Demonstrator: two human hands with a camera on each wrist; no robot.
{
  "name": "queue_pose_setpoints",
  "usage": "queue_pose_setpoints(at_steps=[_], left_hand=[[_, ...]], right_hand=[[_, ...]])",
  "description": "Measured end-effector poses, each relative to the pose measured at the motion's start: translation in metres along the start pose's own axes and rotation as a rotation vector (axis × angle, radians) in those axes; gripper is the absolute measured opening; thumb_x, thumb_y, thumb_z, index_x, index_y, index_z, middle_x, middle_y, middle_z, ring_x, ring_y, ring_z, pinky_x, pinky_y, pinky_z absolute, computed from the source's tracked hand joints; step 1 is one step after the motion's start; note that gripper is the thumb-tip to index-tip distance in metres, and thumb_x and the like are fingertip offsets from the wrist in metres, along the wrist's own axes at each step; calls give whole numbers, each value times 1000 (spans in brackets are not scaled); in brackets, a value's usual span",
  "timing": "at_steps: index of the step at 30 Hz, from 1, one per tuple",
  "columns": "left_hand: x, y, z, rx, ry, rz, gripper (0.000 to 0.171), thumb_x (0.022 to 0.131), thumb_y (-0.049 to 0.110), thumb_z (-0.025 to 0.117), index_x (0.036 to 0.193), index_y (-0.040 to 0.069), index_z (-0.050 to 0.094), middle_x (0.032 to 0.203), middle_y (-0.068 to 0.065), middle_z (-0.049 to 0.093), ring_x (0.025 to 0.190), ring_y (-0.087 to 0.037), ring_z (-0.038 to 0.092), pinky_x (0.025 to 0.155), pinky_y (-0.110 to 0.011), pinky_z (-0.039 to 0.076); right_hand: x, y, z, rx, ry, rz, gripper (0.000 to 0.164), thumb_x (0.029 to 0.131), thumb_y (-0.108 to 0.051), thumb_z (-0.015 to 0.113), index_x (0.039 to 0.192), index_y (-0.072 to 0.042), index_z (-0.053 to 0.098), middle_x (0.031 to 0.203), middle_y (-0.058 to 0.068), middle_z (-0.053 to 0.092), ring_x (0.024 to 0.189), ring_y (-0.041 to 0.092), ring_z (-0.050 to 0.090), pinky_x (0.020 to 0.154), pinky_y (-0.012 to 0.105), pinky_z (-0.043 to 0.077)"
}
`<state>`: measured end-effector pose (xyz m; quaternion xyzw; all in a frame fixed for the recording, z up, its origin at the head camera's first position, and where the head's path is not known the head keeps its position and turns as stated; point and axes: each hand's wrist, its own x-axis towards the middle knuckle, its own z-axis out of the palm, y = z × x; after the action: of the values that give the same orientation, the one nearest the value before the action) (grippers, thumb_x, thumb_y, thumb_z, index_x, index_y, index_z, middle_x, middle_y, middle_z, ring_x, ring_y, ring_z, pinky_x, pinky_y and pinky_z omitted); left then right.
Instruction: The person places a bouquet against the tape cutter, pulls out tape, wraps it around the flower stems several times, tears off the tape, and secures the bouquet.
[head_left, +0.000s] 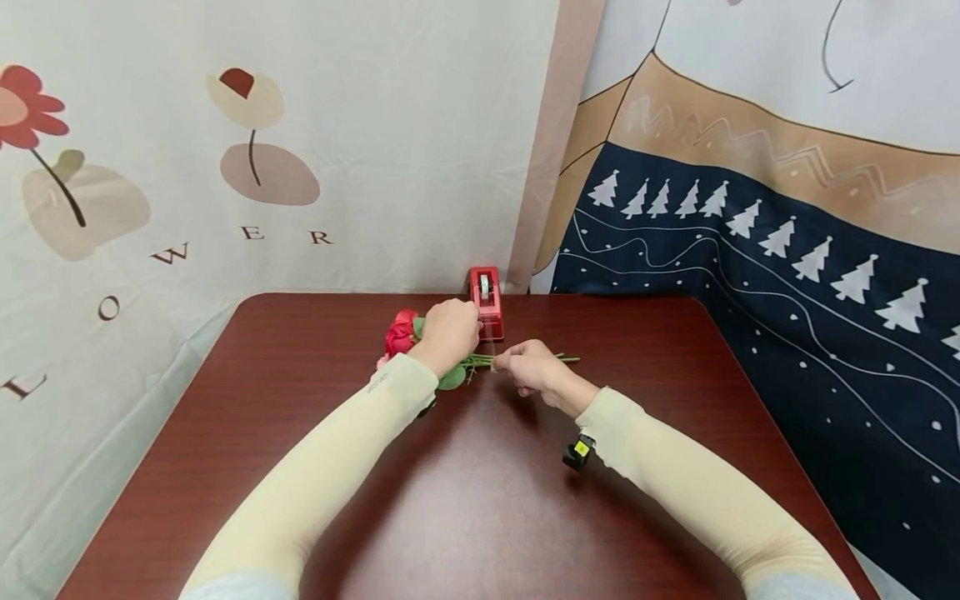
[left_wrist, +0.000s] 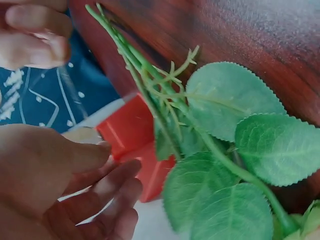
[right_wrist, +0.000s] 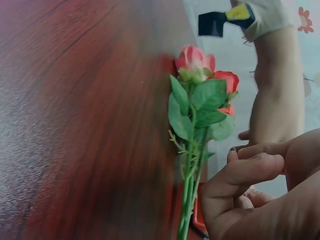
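Note:
A strip of clear tape [left_wrist: 74, 92] stretches between my two hands, faint against the background. My left hand [head_left: 450, 332] pinches one end with thumb and forefinger, its other fingers loosely bent. The right hand [head_left: 532, 367] pinches the other end, fingers curled. Beneath them a small bunch of artificial roses lies across the table, its green stems [right_wrist: 187, 195] pointing right in the head view. A pink rose [right_wrist: 192, 61] and a red rose [right_wrist: 227, 80] show at the flower end, with serrated green leaves [left_wrist: 232, 95] below. The left hand partly covers the bunch in the head view.
Just behind the hands stands a red tape dispenser [head_left: 491, 321] with a roll in it, close to the back edge of the dark red-brown table [head_left: 600, 517]. Printed cloths [head_left: 412, 167] hang behind and to the right. Each wrist carries a small black camera [head_left: 576, 454].

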<state>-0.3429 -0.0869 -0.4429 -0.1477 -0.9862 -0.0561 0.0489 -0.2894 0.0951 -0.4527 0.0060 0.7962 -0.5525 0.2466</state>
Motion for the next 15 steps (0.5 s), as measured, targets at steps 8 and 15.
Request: queue_pose_setpoints(at_steps=[8,15], left_hand=[[-23,9,-8,54,-84,231,20,104,25,76,88,15,83,94,-6,83,95,-31,77,88,-49,61],[-34,-2,14,97,-56,296,21,99,34,83,97,13,84,106,-6,81,104,-31,67,89,-47,53]], right_hand=[[5,11,-1,13,9,5,26,102,-15,65,109,8,75,60,-6,47,54,10,41,53,23,40],[14,19,7,-19,7,30,18,102,-15,67,99,1,76,67,-3,51,56,10,44,53,23,41]])
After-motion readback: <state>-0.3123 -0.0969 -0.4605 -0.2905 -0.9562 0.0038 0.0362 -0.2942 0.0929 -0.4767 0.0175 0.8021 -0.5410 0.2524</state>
